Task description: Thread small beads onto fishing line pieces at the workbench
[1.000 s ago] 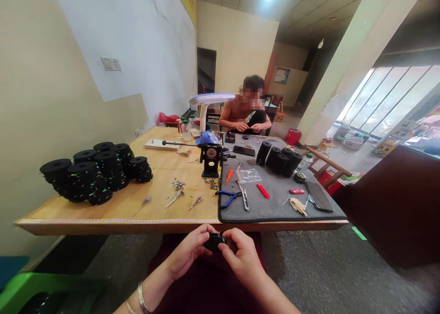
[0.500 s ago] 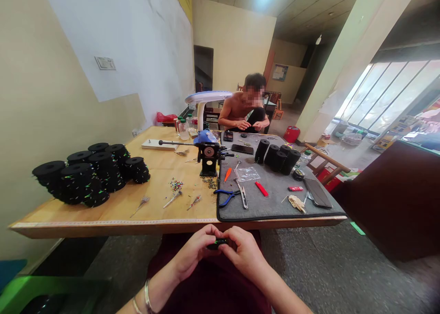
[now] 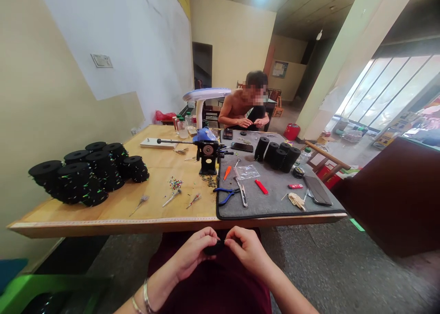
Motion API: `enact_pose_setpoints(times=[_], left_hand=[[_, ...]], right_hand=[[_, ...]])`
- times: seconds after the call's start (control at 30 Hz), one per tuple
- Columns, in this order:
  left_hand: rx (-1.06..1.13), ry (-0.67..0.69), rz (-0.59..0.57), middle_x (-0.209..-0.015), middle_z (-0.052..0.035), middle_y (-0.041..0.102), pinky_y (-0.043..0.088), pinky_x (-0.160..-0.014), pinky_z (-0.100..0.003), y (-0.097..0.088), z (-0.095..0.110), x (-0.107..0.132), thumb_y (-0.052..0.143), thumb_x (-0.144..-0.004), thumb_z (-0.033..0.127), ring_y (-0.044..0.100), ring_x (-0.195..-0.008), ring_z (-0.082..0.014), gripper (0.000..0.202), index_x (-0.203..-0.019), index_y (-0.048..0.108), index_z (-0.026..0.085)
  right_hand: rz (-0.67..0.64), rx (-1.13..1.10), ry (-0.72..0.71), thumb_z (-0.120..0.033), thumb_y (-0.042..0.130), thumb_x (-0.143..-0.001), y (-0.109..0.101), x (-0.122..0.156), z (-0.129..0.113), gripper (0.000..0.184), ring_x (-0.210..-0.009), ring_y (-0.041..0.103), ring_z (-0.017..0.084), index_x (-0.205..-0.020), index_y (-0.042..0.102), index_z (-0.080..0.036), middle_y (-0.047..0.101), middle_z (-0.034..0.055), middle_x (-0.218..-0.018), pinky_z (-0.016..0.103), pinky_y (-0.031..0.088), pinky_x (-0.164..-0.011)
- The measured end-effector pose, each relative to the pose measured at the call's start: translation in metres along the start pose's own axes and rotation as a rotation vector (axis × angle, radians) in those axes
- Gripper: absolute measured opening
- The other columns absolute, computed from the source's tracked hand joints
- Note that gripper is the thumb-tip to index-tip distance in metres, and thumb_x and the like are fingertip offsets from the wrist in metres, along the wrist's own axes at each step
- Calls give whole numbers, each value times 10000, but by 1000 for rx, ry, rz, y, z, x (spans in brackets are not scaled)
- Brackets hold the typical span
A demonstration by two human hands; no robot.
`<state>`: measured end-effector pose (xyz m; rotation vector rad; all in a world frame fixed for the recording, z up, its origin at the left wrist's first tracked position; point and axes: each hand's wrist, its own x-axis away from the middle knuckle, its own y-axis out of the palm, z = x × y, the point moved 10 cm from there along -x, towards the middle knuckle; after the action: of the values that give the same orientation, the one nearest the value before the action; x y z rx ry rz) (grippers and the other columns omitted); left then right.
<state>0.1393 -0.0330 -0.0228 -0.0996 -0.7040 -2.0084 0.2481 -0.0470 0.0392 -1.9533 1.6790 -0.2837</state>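
Observation:
Below the table's front edge, over my lap, my left hand (image 3: pixel 192 254) and my right hand (image 3: pixel 248 251) meet. Both have their fingers curled round a small black spool (image 3: pixel 213 248) held between them; only a dark sliver of it shows. A bracelet sits on my left wrist. The wooden table (image 3: pixel 113 213) is just beyond my hands.
A pile of black spools (image 3: pixel 85 172) fills the table's left. A hand-crank winder (image 3: pixel 208 156) and desk lamp (image 3: pixel 206 96) stand mid-table. The grey mat (image 3: pixel 275 204) bears blue pliers (image 3: pixel 227 194), snips, a red lighter, a phone and black rolls (image 3: pixel 278 156). A person (image 3: pixel 245 110) sits opposite.
My hands have stayed together on the black spool and shifted slightly lower; the spool shows less between my fingers. The view has tilted a little.

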Motion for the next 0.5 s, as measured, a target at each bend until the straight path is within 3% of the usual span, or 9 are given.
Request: enact_pose_setpoints(times=[0.37, 0.5], left_hand=[[160, 84, -76, -831, -30, 596, 464, -692, -309, 3, 3, 3, 594, -706, 163, 530, -774, -172, 50, -751, 615, 167], [219, 119, -113, -912, -33, 617, 438, -732, -303, 5, 5, 3, 605, -671, 147, 556, -836, -185, 138, -805, 598, 179]], right_hand=[[144, -254, 68, -279, 589, -817, 9, 4, 19, 177, -600, 481, 105, -674, 573, -176, 559, -32, -635, 205, 378, -566], [120, -543, 187, -452, 590, -816, 27, 6, 34, 280, -445, 442, 74, -740, 540, -187, 590, -17, -657, 179, 311, -398]])
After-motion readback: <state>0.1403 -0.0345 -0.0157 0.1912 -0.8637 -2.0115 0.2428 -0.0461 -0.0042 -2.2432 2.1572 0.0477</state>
